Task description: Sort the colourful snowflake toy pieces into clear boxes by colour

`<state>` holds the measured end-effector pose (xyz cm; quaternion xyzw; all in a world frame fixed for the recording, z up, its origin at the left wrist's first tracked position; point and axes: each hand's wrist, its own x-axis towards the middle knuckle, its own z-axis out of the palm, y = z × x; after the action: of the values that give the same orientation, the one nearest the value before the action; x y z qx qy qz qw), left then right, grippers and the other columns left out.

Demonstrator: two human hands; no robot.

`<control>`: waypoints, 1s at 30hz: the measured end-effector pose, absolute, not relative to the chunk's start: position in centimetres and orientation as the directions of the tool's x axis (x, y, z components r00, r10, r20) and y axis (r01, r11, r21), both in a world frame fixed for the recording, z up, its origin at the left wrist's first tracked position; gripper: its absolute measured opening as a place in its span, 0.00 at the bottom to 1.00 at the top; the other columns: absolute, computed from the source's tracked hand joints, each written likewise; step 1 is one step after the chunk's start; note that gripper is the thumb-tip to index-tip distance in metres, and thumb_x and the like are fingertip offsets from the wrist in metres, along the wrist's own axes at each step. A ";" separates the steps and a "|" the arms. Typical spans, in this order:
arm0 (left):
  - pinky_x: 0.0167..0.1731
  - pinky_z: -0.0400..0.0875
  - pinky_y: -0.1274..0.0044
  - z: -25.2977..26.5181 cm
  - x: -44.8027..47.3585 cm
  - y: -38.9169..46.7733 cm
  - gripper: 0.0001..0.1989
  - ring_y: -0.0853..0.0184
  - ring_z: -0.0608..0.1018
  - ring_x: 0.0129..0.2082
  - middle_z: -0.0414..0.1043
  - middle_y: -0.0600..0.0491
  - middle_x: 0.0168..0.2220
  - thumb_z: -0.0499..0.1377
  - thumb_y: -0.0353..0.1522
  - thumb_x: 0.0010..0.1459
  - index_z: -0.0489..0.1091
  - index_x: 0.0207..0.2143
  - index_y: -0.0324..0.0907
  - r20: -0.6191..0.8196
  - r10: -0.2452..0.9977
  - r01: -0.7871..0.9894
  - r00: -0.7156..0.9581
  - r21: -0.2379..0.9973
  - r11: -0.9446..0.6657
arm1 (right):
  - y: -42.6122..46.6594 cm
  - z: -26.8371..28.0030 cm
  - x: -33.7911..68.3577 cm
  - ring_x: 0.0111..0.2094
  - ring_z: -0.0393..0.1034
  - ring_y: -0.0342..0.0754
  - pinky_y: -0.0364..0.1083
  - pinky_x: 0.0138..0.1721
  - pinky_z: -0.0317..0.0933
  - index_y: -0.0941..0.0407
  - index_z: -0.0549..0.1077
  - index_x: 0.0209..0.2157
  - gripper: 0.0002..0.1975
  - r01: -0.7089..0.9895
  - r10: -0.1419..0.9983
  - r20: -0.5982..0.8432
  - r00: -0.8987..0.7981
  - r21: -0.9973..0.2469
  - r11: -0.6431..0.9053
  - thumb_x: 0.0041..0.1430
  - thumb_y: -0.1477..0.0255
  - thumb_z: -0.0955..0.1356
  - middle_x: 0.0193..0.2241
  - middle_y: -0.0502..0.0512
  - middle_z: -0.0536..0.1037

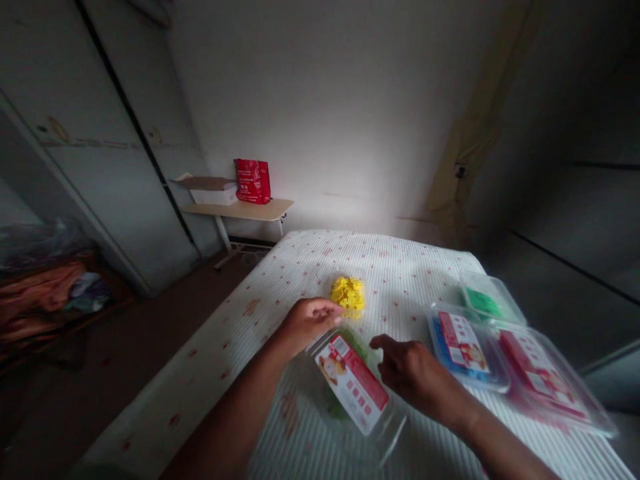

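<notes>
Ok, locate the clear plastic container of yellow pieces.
In the head view, the clear plastic container of yellow pieces sits on the white striped cloth, slightly right of centre, just beyond the left hand.

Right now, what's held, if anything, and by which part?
Can't tell: left hand is at the nearest box's far edge, right hand beside it; no clear grip shows.

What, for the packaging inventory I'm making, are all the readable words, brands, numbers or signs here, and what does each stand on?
No text reads clearly enough to quote.
Labelled clear plastic box with green contents: print and barcode-like block, too blurred.
Labelled clear plastic box with blue contents: print too small and blurred.
Labelled clear plastic box with pinkish-red contents: same.
Shiny red bag: white lettering, too blurred.
</notes>
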<state>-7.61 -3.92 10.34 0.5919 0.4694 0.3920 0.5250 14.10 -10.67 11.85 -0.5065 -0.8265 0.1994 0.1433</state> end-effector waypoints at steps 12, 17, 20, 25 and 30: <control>0.40 0.70 0.75 4.7 -7.6 -6.2 0.16 0.65 0.75 0.38 0.74 0.48 0.40 0.58 0.35 0.51 0.72 0.43 0.40 0.164 0.986 0.399 0.015 0.903 -0.156 | -12.4 7.0 13.0 0.24 0.74 0.48 0.42 0.24 0.56 0.58 0.68 0.51 0.23 0.928 0.974 0.129 -0.186 -0.303 0.217 0.52 0.76 0.59 0.22 0.54 0.78; 0.37 0.69 0.76 3.1 -7.3 -5.8 0.19 0.65 0.76 0.34 0.75 0.49 0.34 0.56 0.35 0.52 0.70 0.46 0.38 0.096 0.995 0.371 -0.030 0.925 -0.078 | -11.9 7.4 12.8 0.23 0.73 0.48 0.43 0.24 0.55 0.58 0.67 0.51 0.23 0.936 0.981 0.097 -0.168 -0.298 0.190 0.52 0.76 0.59 0.21 0.53 0.77; 0.32 0.68 0.77 2.5 -6.9 -5.8 0.23 0.66 0.75 0.29 0.74 0.50 0.30 0.54 0.35 0.52 0.68 0.49 0.34 0.031 0.999 0.342 -0.027 0.939 -0.020 | -11.8 7.3 12.9 0.21 0.70 0.47 0.42 0.23 0.52 0.57 0.68 0.50 0.22 0.926 0.983 0.084 -0.162 -0.331 0.181 0.52 0.76 0.59 0.19 0.51 0.76; 0.28 0.66 0.78 2.8 -6.6 -5.7 0.23 0.68 0.73 0.26 0.73 0.52 0.26 0.55 0.33 0.48 0.70 0.47 0.32 0.008 0.999 0.375 -0.047 0.927 0.010 | -11.6 7.1 13.1 0.18 0.66 0.45 0.42 0.22 0.49 0.56 0.70 0.43 0.15 0.884 0.987 0.079 -0.142 -0.439 0.162 0.57 0.72 0.58 0.16 0.49 0.72; 0.27 0.66 0.79 2.7 -6.6 -5.3 0.23 0.67 0.74 0.27 0.76 0.51 0.28 0.57 0.31 0.46 0.71 0.46 0.33 -0.026 0.999 0.289 -0.045 0.957 0.038 | -9.3 6.7 13.9 0.20 0.66 0.45 0.42 0.24 0.51 0.55 0.68 0.39 0.13 0.809 0.982 0.190 -0.010 -0.575 0.120 0.57 0.65 0.59 0.18 0.49 0.72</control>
<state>-6.64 -5.32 2.68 0.5494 0.5858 0.4235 0.4191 13.91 -9.27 6.72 -0.6453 -0.6939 0.1539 0.2798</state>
